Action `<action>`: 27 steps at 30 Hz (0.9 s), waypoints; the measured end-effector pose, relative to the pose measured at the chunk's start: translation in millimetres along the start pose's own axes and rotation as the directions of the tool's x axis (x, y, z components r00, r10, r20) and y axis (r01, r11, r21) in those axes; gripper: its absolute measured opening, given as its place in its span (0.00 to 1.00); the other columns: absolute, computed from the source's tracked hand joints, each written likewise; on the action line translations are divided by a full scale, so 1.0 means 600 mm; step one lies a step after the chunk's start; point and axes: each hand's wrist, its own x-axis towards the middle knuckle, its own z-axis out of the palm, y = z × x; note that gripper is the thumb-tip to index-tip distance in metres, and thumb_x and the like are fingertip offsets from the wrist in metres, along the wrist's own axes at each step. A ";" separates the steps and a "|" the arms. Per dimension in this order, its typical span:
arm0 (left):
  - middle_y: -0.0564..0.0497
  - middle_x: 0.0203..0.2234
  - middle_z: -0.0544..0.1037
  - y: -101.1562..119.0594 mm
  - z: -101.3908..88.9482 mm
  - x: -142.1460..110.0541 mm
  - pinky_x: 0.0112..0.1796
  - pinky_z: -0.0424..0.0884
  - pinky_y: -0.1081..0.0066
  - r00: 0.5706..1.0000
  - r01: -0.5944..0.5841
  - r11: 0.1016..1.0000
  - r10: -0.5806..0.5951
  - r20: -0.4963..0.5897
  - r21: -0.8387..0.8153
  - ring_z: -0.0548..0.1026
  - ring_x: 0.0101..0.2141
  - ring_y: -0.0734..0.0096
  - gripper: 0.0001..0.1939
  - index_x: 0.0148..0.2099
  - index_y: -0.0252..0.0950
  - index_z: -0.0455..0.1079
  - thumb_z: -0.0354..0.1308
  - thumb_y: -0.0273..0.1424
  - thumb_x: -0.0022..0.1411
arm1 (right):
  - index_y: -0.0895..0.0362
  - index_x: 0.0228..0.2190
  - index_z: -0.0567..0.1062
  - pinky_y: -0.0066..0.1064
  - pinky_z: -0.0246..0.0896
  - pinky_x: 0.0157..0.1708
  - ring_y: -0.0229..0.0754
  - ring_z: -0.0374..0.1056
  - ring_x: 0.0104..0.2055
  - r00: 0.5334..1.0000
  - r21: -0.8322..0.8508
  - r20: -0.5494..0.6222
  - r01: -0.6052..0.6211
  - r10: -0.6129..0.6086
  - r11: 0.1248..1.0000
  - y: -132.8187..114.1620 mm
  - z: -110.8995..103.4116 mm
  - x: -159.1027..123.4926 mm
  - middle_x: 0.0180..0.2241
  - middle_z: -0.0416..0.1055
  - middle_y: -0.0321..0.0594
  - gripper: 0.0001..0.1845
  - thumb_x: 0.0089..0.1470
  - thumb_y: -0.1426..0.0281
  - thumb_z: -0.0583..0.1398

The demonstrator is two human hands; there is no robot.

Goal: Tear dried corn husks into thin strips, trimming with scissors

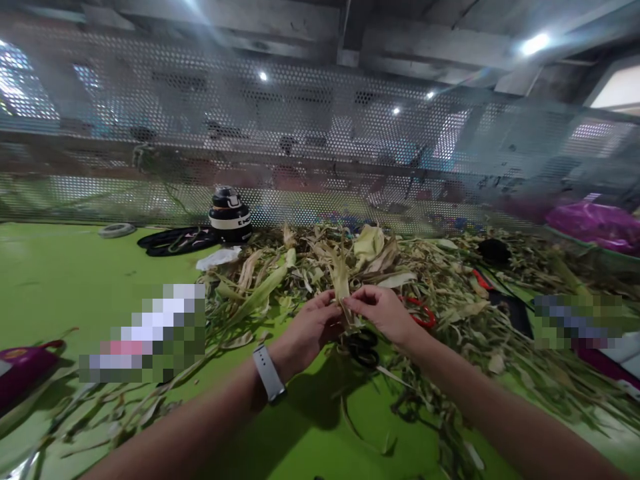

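My left hand point(311, 328) and my right hand point(383, 310) meet over the green table, both pinched on one dry, pale leaf strip point(342, 280) that stands up between the fingertips. A white watch band sits on my left wrist. Just below my hands lie black-handled scissors point(363, 348) on the table. A wide heap of dried leaves and husks point(400, 273) spreads behind and to the right of my hands.
Red-handled scissors point(421, 312) lie in the heap right of my right hand. A black and white bottle point(229, 215) and black straps point(173, 240) stand at the back by a perforated metal screen point(320, 133). A purple bag point(595, 223) is far right, a purple object point(23, 367) far left.
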 end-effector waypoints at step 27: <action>0.49 0.36 0.79 -0.019 0.002 0.003 0.35 0.67 0.71 0.955 -0.264 0.961 0.272 -0.121 0.077 0.75 0.35 0.66 0.07 0.34 0.39 0.71 0.55 0.36 0.56 | 0.58 0.29 0.68 0.30 0.61 0.31 0.37 0.64 0.29 0.980 0.084 0.197 -0.029 0.012 0.996 0.027 0.022 -0.028 0.27 0.68 0.35 0.17 0.42 0.59 0.63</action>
